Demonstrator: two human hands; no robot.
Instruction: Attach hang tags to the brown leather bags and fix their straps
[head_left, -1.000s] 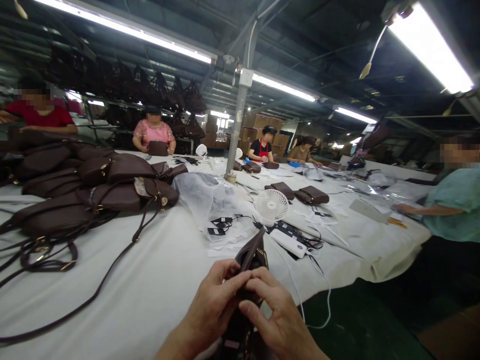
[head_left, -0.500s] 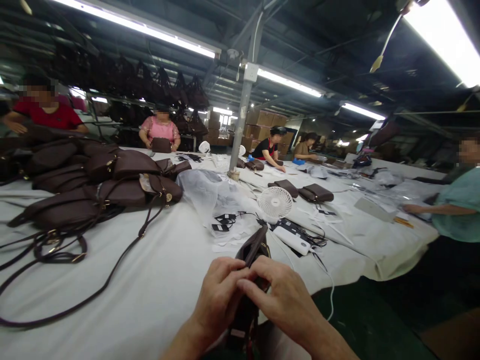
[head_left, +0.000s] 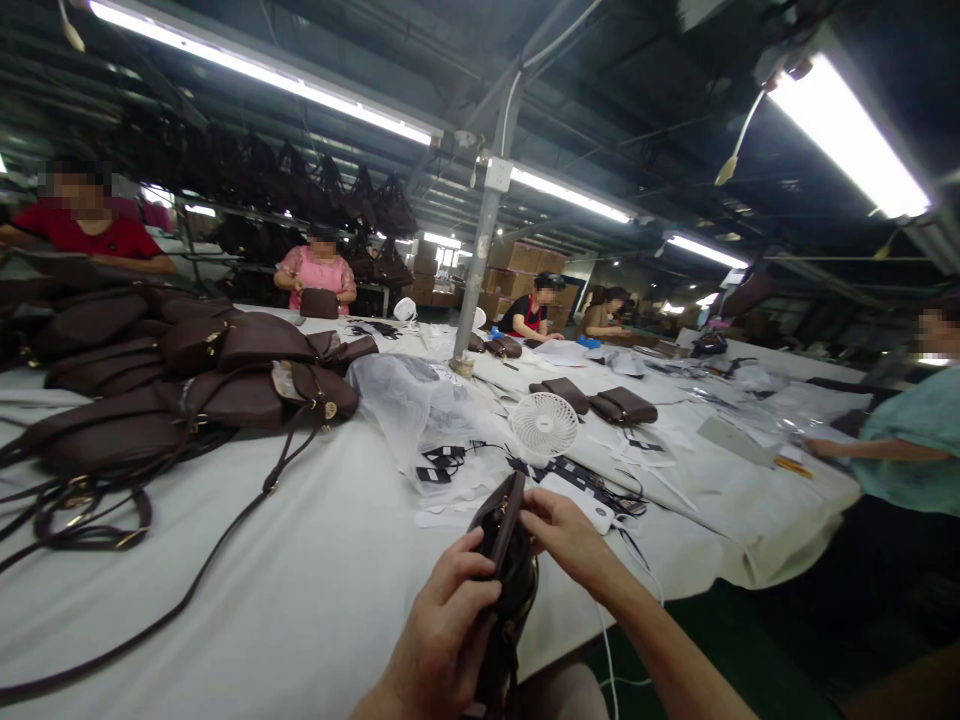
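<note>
A dark brown handbag [head_left: 517, 590] stands upright in front of me at the table's near edge, its top open and its dark inside showing. My left hand [head_left: 450, 610] is closed round the near left side of the bag, thumb and fingers pinching its upper edge. Farther along the same opening, my right hand [head_left: 562, 530] has its fingers bent onto the far right edge, by the zipper. Some of the right fingertips are hidden behind the bag's edge. The lower part of the bag drops out of view.
Brown bags [head_left: 247, 390] with long straps are heaped on the left of the white-covered table [head_left: 300, 600]. Ahead are a plastic bag [head_left: 405, 400], a white fan [head_left: 544, 425], a power bank-like white box [head_left: 581, 500] with cables, and a metal post [head_left: 480, 260]. Several co-workers surround the table.
My right hand has moved forward, away from my left hand, to the bag's far end. The bag's opening shows more now. The view has shifted slightly.
</note>
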